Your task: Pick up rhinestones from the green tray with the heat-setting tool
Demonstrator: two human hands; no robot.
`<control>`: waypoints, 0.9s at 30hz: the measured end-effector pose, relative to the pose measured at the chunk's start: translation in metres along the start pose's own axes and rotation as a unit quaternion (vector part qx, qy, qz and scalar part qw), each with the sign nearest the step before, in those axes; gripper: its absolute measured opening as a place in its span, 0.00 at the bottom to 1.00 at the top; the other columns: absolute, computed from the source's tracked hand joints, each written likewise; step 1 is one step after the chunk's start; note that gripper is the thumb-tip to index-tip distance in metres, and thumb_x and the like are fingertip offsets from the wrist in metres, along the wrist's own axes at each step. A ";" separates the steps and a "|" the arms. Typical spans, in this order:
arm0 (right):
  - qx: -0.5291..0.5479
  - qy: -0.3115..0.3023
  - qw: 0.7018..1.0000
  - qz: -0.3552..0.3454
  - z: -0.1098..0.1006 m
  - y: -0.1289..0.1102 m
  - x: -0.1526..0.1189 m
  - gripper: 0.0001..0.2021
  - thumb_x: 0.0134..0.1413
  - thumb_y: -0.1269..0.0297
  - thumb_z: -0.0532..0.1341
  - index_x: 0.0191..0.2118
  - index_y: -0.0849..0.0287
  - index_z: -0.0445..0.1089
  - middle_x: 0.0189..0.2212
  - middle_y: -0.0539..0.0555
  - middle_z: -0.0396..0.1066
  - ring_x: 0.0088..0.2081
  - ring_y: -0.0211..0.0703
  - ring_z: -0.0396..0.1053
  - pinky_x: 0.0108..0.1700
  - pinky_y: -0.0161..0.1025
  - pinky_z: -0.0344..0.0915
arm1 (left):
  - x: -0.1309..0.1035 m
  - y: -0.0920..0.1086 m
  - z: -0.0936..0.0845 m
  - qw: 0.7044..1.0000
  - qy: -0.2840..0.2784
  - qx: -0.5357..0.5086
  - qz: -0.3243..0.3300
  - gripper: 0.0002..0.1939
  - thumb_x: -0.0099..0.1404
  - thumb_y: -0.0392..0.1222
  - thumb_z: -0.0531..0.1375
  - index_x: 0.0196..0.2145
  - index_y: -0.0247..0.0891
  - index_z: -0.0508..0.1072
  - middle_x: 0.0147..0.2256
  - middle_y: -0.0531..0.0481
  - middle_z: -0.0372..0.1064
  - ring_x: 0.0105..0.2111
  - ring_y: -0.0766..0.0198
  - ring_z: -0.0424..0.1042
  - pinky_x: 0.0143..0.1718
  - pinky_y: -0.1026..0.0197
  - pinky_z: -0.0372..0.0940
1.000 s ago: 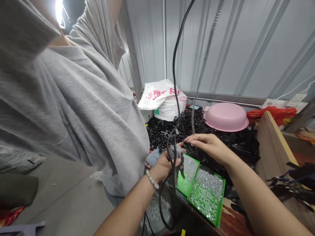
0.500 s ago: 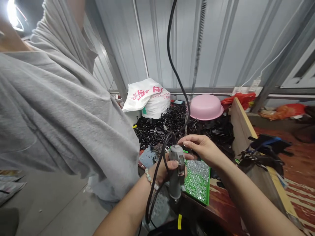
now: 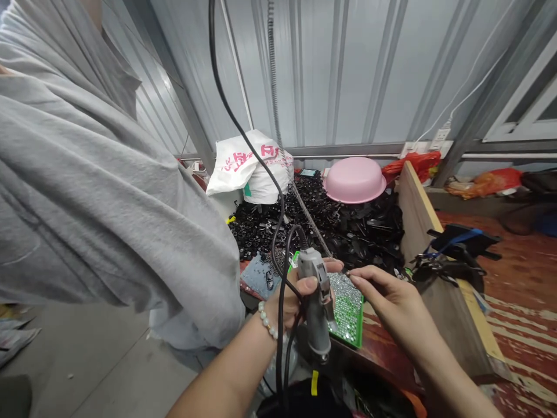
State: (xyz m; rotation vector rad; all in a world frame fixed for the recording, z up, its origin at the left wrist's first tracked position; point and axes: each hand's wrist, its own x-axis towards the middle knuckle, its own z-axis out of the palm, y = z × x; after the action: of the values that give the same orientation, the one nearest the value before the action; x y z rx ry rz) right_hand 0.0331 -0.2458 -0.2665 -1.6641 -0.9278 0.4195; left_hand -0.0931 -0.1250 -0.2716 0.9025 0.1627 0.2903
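Both hands are working close together over the near edge of the bench [image 3: 383,342]. The left hand [image 3: 289,299] is wrapping its grip around a grey electric screwdriver [image 3: 315,305], tip hanging downward, its black cord [image 3: 243,130] rising up and away. The right hand [image 3: 394,296] is pinching something small at its fingertips just right of the tool; what it is cannot be made out. A green tray [image 3: 348,307] beneath is sitting full of silver screws, so little appears used, and far behind a heap of black parts [image 3: 331,223] is lying unsorted.
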 end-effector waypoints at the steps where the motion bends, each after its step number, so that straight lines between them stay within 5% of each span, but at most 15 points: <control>1: 0.009 0.001 1.000 0.011 0.002 0.000 -0.001 0.16 0.44 0.47 0.59 0.27 0.56 0.71 0.26 0.53 0.71 0.30 0.43 0.67 0.34 0.38 0.65 | 0.000 0.000 0.001 1.000 0.003 -0.002 0.000 0.32 0.46 0.53 0.65 0.45 0.31 0.70 0.23 0.49 0.66 0.20 0.68 0.62 0.21 0.67 0.56; 19: 0.041 0.015 0.998 0.052 0.003 -0.001 -0.009 0.19 0.39 0.44 0.62 0.27 0.57 0.74 0.29 0.55 0.74 0.33 0.47 0.70 0.38 0.41 0.68 | 0.002 -0.006 0.002 0.999 -0.026 -0.005 0.030 0.25 0.51 0.49 0.63 0.44 0.33 0.72 0.28 0.47 0.67 0.23 0.69 0.63 0.24 0.66 0.58; 27: 0.112 -0.088 0.983 0.115 0.001 0.003 -0.006 0.19 0.37 0.46 0.64 0.26 0.59 0.72 0.28 0.55 0.72 0.32 0.45 0.68 0.37 0.40 0.66 | 0.005 -0.007 0.004 0.999 -0.036 0.028 0.006 0.24 0.47 0.48 0.66 0.41 0.34 0.74 0.37 0.43 0.67 0.25 0.69 0.65 0.25 0.67 0.60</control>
State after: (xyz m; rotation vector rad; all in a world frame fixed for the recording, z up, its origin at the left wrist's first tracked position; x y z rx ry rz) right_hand 0.0294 -0.2501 -0.2710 -1.5472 -0.7857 0.8103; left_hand -0.0862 -0.1311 -0.2748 0.9683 0.0991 0.2641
